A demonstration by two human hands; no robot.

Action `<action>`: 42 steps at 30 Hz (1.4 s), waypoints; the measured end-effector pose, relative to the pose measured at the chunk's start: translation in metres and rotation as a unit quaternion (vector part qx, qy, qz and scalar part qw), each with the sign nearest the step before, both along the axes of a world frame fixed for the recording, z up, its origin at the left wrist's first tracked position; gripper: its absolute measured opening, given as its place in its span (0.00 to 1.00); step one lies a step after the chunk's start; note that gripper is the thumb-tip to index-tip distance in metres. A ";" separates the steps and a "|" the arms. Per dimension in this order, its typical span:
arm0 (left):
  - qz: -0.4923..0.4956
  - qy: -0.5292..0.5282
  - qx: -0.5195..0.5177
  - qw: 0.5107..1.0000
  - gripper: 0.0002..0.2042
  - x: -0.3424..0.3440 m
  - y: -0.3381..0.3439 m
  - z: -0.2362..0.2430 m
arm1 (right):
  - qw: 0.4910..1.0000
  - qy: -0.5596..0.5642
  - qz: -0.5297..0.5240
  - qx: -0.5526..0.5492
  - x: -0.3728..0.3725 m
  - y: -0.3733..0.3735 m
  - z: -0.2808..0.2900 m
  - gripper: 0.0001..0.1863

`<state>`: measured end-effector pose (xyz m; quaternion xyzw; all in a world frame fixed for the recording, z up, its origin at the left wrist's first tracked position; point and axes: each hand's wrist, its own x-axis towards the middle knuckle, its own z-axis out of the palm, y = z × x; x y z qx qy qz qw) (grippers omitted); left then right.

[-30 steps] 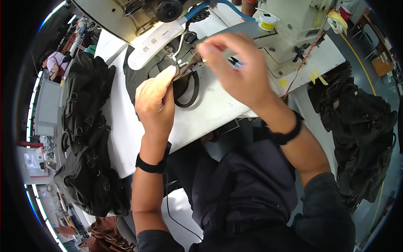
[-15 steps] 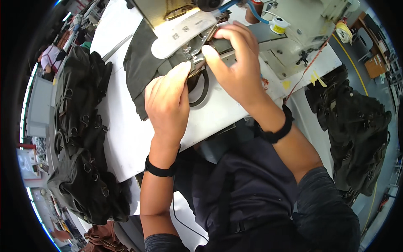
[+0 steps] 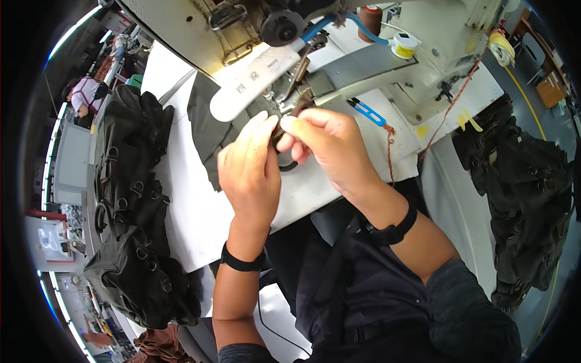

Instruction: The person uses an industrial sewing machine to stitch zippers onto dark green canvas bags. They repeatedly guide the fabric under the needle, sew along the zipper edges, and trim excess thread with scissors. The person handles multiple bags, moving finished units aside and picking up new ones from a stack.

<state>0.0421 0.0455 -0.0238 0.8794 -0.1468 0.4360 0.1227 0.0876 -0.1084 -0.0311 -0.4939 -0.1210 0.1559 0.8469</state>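
A dark olive fabric piece (image 3: 207,109), probably part of a bag, lies under the head of a sewing machine (image 3: 254,78). Along its near side shows a zipper (image 3: 278,134) with brass-coloured teeth. My left hand (image 3: 251,172) is closed on the fabric at the left of the zipper, fingers together and thumb against the edge. Just right of it, my right hand (image 3: 333,145) pinches the zipper end with thumb and fingers close to the presser foot. A dark loop hangs beneath both hands, mostly covered by them.
Blue thread snips (image 3: 367,112) on an orange cord lie on the white table (image 3: 187,224), right of my hands. A brown thread cone (image 3: 370,23) stands behind. Dark bags with metal rings are heaped at left (image 3: 130,193) and right (image 3: 523,199). Another person (image 3: 86,94) sits far left.
My right hand has come down from beside the presser foot to the zipper, close to my left hand. The blue snips, formerly covered, now show. The view has shifted slightly.
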 end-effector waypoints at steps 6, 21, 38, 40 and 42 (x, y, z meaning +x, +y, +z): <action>-0.010 0.024 -0.026 0.999 0.22 -0.002 0.001 -0.002 | 0.998 -0.009 -0.057 0.029 -0.005 0.010 0.002 0.10; 0.006 0.013 -0.037 0.999 0.16 0.005 0.001 -0.001 | 0.998 0.009 -0.067 0.011 0.004 0.013 0.006 0.11; 0.011 -0.010 -0.030 0.999 0.10 0.018 0.005 0.002 | 0.979 -0.112 -0.132 -0.111 0.017 0.007 0.028 0.10; -0.004 -0.013 -0.034 0.999 0.10 0.017 0.007 0.003 | 0.986 -0.101 -0.090 -0.094 0.032 0.001 0.032 0.11; -0.014 -0.013 -0.029 0.999 0.10 0.017 0.008 0.005 | 0.983 -0.146 -0.089 -0.070 0.034 0.001 0.029 0.12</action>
